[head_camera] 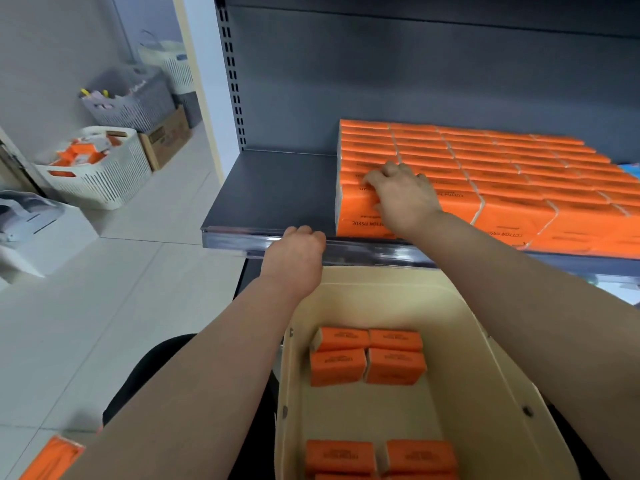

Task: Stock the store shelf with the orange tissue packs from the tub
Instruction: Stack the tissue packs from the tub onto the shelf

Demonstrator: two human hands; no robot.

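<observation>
Rows of orange tissue packs [502, 174] fill the right part of the dark grey shelf [277, 188]. My right hand [398, 195] lies on the leftmost column, its bent fingers and thumb pinching the orange tissue pack [356, 199] second from the front. My left hand [298, 251] curls over the shelf's front edge [242, 235], just left of the stack. Below the shelf, between my forearms, stands the cream tub [291, 375]. Several orange packs lie in it, one group at its middle [367, 355] and another at its near end [381, 459].
The shelf's left part is bare. On the tiled floor to the left stand a white slatted basket [100, 168] holding orange packs, a grey basket [131, 102] and a cardboard box [166, 136]. One orange pack [52, 459] shows at the bottom left corner.
</observation>
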